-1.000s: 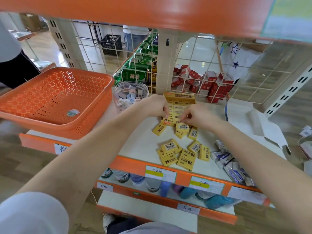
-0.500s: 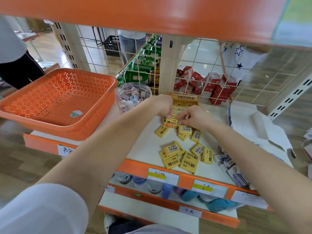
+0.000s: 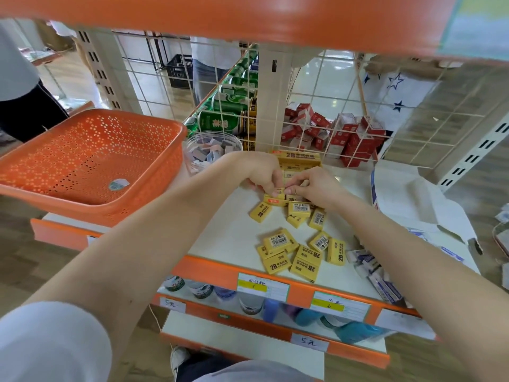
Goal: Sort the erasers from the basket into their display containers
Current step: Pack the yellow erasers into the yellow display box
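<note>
Pinching one yellow eraser (image 3: 279, 191) between them, the left hand (image 3: 261, 172) and the right hand (image 3: 316, 188) meet at the front edge of the yellow display box (image 3: 300, 158), the fingertips of both curled onto that single piece. Whether it is already seated in a row I cannot tell, since the knuckles cover the box. The step looks like packing this box. The coming move turns on the loose yellow erasers (image 3: 298, 213), which lie on the white shelf (image 3: 225, 238) just on the person's side of the hands, with a second cluster (image 3: 292, 255) nearer the shelf lip. They lie flat at mixed angles, long axes askew to the box, so each probably needs turning. The right hand is slightly nearer them. The orange basket (image 3: 91, 161) sits well to the left, with one small item (image 3: 118, 184) in it.
</note>
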